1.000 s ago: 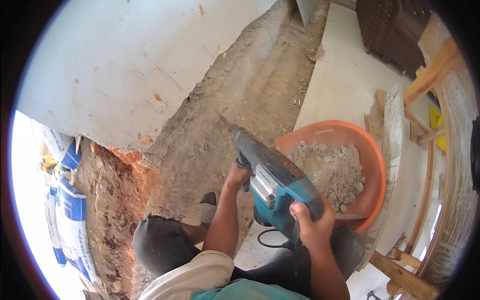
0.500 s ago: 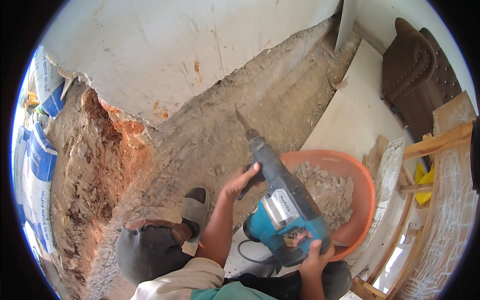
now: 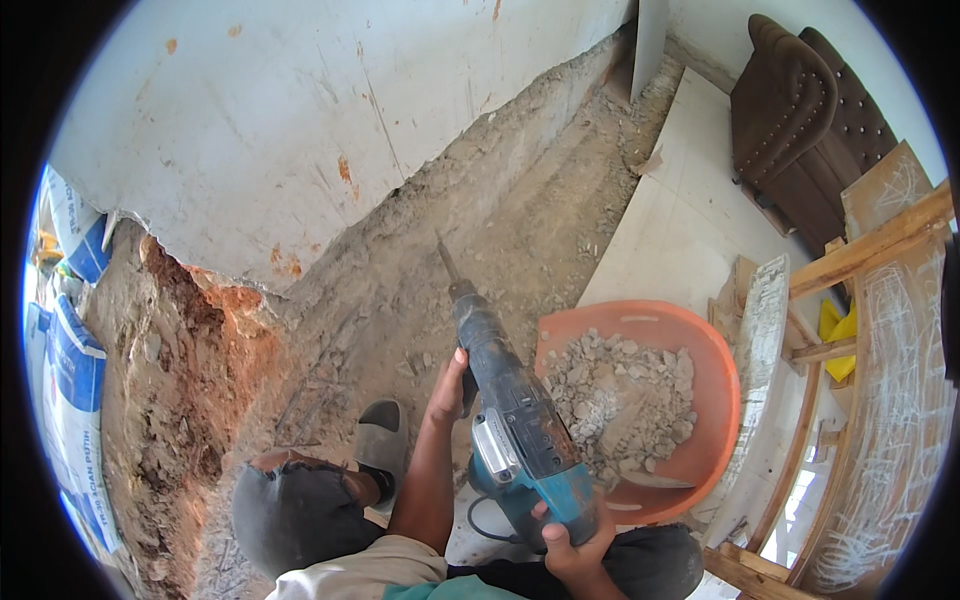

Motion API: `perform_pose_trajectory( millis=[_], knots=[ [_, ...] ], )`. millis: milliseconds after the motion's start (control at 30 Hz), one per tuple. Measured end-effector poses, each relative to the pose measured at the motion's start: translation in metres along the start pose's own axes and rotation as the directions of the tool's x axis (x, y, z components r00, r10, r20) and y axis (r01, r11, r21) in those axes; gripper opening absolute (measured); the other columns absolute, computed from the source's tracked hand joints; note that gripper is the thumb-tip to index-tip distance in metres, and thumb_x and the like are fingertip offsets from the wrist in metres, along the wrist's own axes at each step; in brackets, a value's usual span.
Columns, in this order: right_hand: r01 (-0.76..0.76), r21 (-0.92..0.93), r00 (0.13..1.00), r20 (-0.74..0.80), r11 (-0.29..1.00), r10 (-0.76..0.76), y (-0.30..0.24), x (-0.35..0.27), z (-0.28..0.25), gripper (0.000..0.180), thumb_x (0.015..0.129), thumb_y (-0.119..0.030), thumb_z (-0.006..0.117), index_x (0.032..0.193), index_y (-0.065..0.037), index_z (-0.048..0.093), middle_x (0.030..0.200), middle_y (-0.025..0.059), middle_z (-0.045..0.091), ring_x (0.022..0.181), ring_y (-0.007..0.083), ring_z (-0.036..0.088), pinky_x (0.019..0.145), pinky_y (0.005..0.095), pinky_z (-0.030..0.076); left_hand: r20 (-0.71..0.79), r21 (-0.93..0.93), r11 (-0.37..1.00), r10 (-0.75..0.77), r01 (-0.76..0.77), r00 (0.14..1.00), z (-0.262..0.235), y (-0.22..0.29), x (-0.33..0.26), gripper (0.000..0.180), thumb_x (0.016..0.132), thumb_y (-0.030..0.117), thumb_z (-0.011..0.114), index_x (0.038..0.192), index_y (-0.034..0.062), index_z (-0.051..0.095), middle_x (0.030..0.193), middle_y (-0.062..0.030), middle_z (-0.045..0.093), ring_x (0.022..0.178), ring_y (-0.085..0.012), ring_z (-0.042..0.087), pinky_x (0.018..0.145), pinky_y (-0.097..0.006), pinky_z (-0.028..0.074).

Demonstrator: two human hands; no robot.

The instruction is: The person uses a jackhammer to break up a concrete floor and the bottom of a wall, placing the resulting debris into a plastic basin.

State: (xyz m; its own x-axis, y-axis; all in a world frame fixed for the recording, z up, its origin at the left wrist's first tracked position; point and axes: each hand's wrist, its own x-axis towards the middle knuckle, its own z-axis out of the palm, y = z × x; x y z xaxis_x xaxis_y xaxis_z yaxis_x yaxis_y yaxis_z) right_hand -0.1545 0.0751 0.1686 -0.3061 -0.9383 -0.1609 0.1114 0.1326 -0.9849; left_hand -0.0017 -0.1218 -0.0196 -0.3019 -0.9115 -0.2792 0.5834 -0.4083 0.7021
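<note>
A teal and black demolition hammer (image 3: 515,410) slants across the middle, its metal chisel bit (image 3: 447,258) pointing up and to the left, toward the foot of the wall. My left hand (image 3: 450,388) is closed at the tool's side handle, most of which is hidden. At the rear, my right hand (image 3: 580,535) wraps round the back grip, with the thumb showing on the near side. Beneath and right of the tool stands an orange tub (image 3: 715,390) holding broken rubble (image 3: 625,390). The bit's tip appears above the dusty ground; contact cannot be made out.
A white wall (image 3: 260,130) with a ragged lower edge runs along the far side. Blue and white bags (image 3: 75,370) lie at far left beside exposed reddish earth (image 3: 215,340). At right are a brown studded sofa (image 3: 790,110), a pale board (image 3: 660,220) and a wooden frame (image 3: 870,240).
The hammer has shifted left in view with both hands on it and rolled, showing more of its dark top. The view has shifted slightly, and more of the tub's rubble shows.
</note>
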Motion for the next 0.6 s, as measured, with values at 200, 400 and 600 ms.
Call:
perform_pose_trajectory(
  millis=[200,400,600],
  knots=[
    [0.01,-0.074,1.0,-0.021,0.997,-0.011,0.003,-0.003,0.002,0.062,0.073,-0.043,0.083,0.103,0.004,0.057,0.08,0.0069,0.066,0.074,0.0126,0.063,0.069,0.0271,0.051,-0.008,-0.002,1.0,0.02,-0.02,1.0,0.0,0.002,0.0,0.078,0.088,0.061,0.055,0.13,-0.0042,0.048,0.12,-0.0119,0.06,0.108,-0.0221,0.058,0.095,-0.034,0.044],
    [0.006,-0.025,0.999,-0.037,1.0,-0.007,0.006,0.002,0.021,0.048,0.077,-0.035,0.081,0.098,0.002,0.057,0.077,0.0043,0.064,0.07,0.0112,0.061,0.066,0.0263,0.05,-0.108,0.064,0.997,-0.028,0.035,0.994,-0.013,-0.007,0.011,0.077,0.09,0.06,0.053,0.13,-0.0053,0.05,0.121,-0.012,0.06,0.108,-0.021,0.058,0.094,-0.031,0.043],
    [-0.008,0.06,0.999,-0.033,0.998,0.009,0.006,0.03,0.034,0.04,0.081,-0.029,0.078,0.099,0.002,0.059,0.079,0.0034,0.063,0.07,0.0111,0.06,0.067,0.026,0.05,-0.222,0.219,0.972,-0.033,0.083,0.974,-0.016,0.002,0.012,0.073,0.092,0.059,0.052,0.125,-0.0068,0.054,0.115,-0.0132,0.063,0.104,-0.0218,0.06,0.095,-0.034,0.043]
  ],
)
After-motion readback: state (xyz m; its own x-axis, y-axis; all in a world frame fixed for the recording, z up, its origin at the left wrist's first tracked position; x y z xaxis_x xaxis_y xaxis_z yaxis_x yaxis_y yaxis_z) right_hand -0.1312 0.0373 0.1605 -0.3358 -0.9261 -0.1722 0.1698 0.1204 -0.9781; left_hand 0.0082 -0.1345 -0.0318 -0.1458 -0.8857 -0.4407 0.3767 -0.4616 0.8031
